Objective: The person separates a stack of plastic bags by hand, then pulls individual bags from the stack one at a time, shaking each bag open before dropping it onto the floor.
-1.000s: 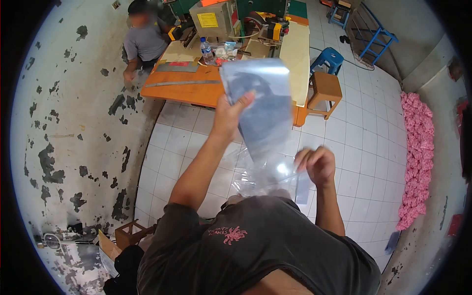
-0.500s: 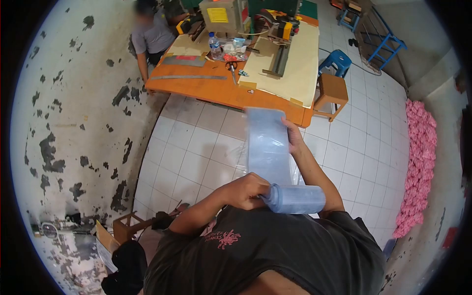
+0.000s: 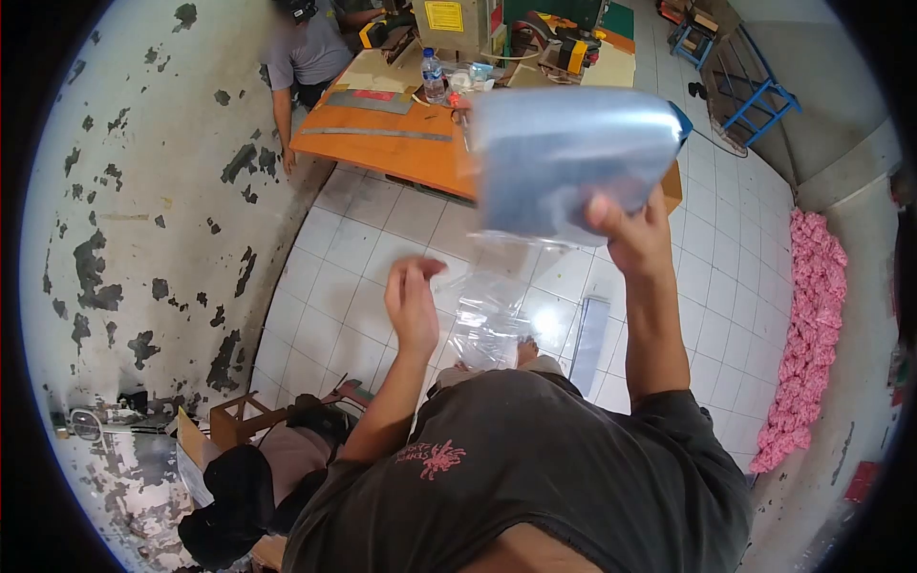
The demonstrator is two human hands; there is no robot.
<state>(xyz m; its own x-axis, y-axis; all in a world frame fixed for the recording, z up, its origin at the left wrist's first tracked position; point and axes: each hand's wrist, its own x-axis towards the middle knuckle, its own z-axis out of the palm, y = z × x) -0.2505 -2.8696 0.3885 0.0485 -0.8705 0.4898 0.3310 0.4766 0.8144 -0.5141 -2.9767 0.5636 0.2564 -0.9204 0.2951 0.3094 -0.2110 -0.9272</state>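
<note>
A broad, shiny bluish clear plastic sheet is raised in front of me, covering part of the orange table behind it. My right hand grips its lower right side, thumb across the near face. Lower and to the left, my left hand is off the sheet, its fingers loosely curled and apart with nothing between them. Thin crumpled clear plastic lies below, over the white floor near my feet. A narrow bluish strip rests on the tiles to its right.
The orange table holds a water bottle, a metal ruler and machines. A person sits at its far left. Blue metal racks stand at the back right. A pink braided bundle lies along the right wall.
The plastic has been lifted up and right in my right hand and its roll is no longer at my chest. My left hand has let go and moved left and up.
</note>
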